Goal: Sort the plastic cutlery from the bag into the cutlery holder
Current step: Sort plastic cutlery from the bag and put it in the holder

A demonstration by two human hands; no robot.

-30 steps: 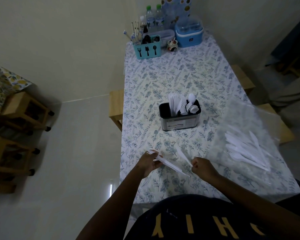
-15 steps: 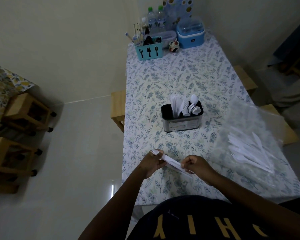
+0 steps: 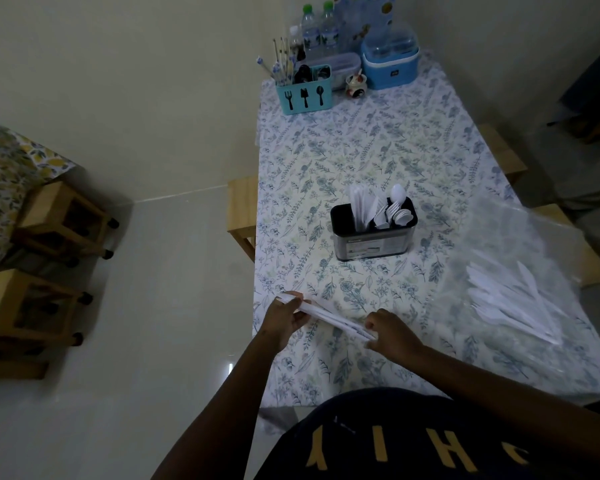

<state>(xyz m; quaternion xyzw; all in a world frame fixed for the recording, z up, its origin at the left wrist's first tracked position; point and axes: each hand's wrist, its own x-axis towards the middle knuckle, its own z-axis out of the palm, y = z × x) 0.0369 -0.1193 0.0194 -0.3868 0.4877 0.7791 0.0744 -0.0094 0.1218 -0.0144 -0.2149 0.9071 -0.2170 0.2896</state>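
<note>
A small bundle of white plastic knives (image 3: 329, 317) is held low over the near part of the table. My left hand (image 3: 286, 318) grips its left end and my right hand (image 3: 388, 332) pinches its right end. The black-and-steel cutlery holder (image 3: 374, 242) stands at the table's middle, with white knives in its left compartment and forks and spoons in its right. A clear plastic bag (image 3: 520, 271) lies to the right with several white knives inside it.
The table wears a floral cloth (image 3: 343, 150). At the far end stand a teal utensil caddy (image 3: 303, 95), water bottles (image 3: 317, 36), a blue lidded box (image 3: 390, 62) and a small jar (image 3: 355, 86). Wooden stools (image 3: 59, 220) stand on the floor to the left.
My right hand has closed in on the right end of the knife bundle; a separate knife it held is now gathered with the others. The left hand stays on the left end.
</note>
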